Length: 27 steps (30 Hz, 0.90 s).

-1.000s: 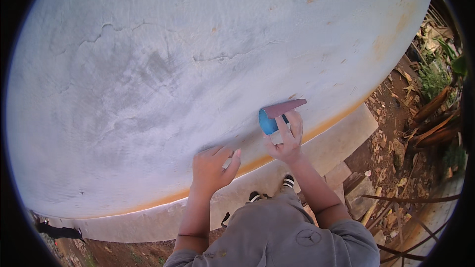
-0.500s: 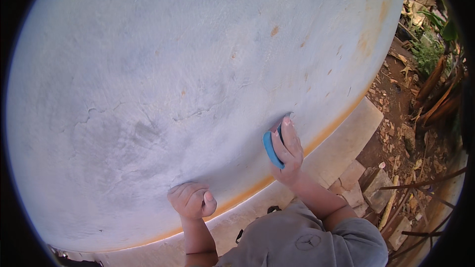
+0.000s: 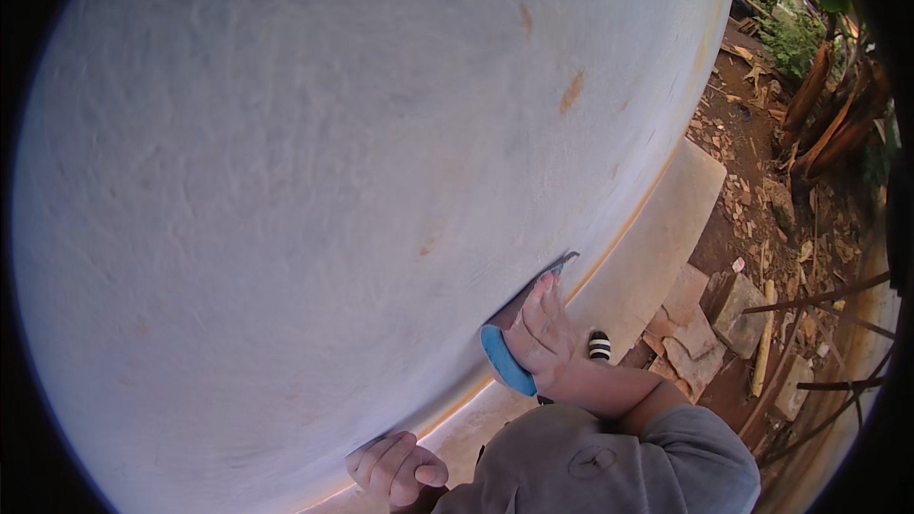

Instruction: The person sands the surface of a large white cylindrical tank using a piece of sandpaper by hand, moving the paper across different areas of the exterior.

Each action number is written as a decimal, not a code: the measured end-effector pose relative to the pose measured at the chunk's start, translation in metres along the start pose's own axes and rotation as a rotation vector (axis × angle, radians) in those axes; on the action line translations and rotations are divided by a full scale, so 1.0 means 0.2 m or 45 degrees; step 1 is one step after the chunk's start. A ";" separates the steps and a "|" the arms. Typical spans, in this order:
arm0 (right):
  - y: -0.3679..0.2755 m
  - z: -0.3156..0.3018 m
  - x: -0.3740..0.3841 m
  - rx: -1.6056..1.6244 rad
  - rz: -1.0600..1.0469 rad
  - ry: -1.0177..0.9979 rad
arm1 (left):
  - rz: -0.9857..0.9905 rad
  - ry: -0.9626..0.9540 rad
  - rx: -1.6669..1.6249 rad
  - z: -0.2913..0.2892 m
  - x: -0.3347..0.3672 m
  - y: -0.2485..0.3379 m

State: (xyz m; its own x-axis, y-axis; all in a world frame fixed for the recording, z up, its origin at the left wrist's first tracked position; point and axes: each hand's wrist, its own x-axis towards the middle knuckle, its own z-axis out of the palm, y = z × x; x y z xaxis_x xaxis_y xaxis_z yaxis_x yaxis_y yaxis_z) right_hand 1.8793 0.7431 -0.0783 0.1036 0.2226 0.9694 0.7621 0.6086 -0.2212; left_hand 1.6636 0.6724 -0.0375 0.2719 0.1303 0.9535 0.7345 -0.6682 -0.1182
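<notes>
A large pale grey-white curved surface [image 3: 314, 181] with brownish spots fills most of the view. Against its lower right side, my right hand [image 3: 547, 333] presses a blue sanding pad [image 3: 507, 362]. A thin sheet like sandpaper [image 3: 571, 257] sticks out past the fingertips; how it is fixed to the pad is hidden. Lower down and to the left, my left hand [image 3: 395, 468] rests against the same surface with its fingers curled in, and nothing shows in it.
An orange-brown line [image 3: 619, 240] runs along the surface's lower edge, above a pale slab [image 3: 657, 228]. Black-and-white striped footwear [image 3: 599, 345] shows beside my right forearm. Broken tiles [image 3: 695, 352], rusty rods [image 3: 819, 295] and plants [image 3: 795, 43] lie to the right.
My view has shifted over the surface. Both hands now appear lower in the picture, and the right hand lies flatter over the pad. The striped footwear has come into sight.
</notes>
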 end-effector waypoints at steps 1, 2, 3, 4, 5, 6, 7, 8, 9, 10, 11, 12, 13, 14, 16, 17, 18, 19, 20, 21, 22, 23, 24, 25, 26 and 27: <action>0.00 0.01 -0.02 0.031 0.018 -0.001 | -0.033 0.002 0.009 0.01 0.00 0.00; -0.01 0.00 -0.04 0.053 0.034 -0.003 | -0.149 -0.321 -0.108 -0.03 0.01 0.02; -0.02 0.02 -0.06 0.031 0.044 0.024 | -0.062 -0.227 -0.068 -0.01 0.01 0.01; -0.03 0.02 -0.07 0.047 0.097 0.018 | -0.003 -0.104 -0.026 -0.02 0.01 0.02; -0.04 0.02 -0.09 0.053 0.108 0.008 | 0.052 0.019 0.025 -0.01 -0.01 0.01; -0.05 0.02 -0.11 0.054 0.118 -0.002 | 0.045 0.010 0.021 0.00 -0.03 0.01; -0.06 0.02 -0.13 0.056 0.128 -0.022 | 0.040 0.004 0.019 0.01 -0.05 0.00; -0.07 0.01 -0.15 0.060 0.135 -0.042 | 0.036 0.001 0.020 0.02 -0.07 0.00; -0.08 0.01 -0.17 0.058 0.159 -0.063 | 0.040 0.006 0.020 0.02 -0.08 -0.01; -0.09 0.00 -0.18 0.066 0.146 -0.084 | 0.047 0.013 0.020 0.03 -0.09 -0.01; -0.09 -0.01 -0.20 0.065 0.151 -0.108 | 0.054 0.018 0.020 0.03 -0.10 -0.01; -0.10 -0.03 -0.21 0.052 0.161 -0.132 | 0.053 0.033 0.018 0.03 -0.10 -0.01; -0.11 -0.04 -0.22 0.086 0.170 -0.153 | 0.053 0.050 0.015 0.03 -0.09 -0.01; -0.11 -0.06 -0.22 0.106 0.183 -0.175 | 0.054 0.068 0.010 0.02 -0.08 -0.01; -0.13 -0.10 -0.21 0.143 0.203 -0.239 | 0.035 0.035 0.014 0.02 -0.06 0.00; -0.14 -0.12 -0.21 0.161 0.209 -0.284 | 0.025 0.022 0.017 0.01 -0.04 0.00; -0.14 -0.15 -0.19 0.171 0.235 -0.350 | 0.021 0.021 0.005 0.01 -0.03 0.00; -0.15 -0.19 -0.16 0.222 0.239 -0.372 | 0.016 0.022 -0.007 0.01 -0.02 0.01; -0.15 -0.23 -0.14 0.266 0.263 -0.416 | 0.008 0.024 -0.017 0.01 -0.02 0.01; -0.15 -0.26 -0.10 0.322 0.259 -0.386 | 0.007 0.016 -0.001 0.00 -0.02 0.02; -0.14 -0.26 -0.05 0.302 0.243 -0.373 | 0.006 0.008 0.016 0.00 -0.02 0.02; -0.12 -0.27 0.00 0.293 0.199 -0.283 | 0.005 0.000 0.033 -0.01 -0.02 0.02; -0.10 -0.27 0.04 0.280 0.132 -0.170 | -0.003 -0.001 0.007 -0.01 -0.02 0.02; -0.08 -0.25 0.08 0.246 0.155 -0.169 | -0.017 -0.009 -0.018 -0.02 -0.03 0.02; -0.05 -0.23 0.11 0.207 0.149 -0.142 | -0.032 -0.017 -0.042 -0.02 -0.03 0.02; -0.04 -0.20 0.13 0.138 0.208 -0.192 | -0.035 -0.025 -0.031 -0.03 -0.04 0.02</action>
State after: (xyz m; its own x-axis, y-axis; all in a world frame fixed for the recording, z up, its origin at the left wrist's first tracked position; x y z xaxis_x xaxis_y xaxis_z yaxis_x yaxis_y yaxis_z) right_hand 1.9020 0.7133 -0.0478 0.1170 0.4309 0.8948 0.6691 0.6316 -0.3916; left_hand 1.6614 0.6638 -0.0441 0.2643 0.1627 0.9506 0.7267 -0.6816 -0.0854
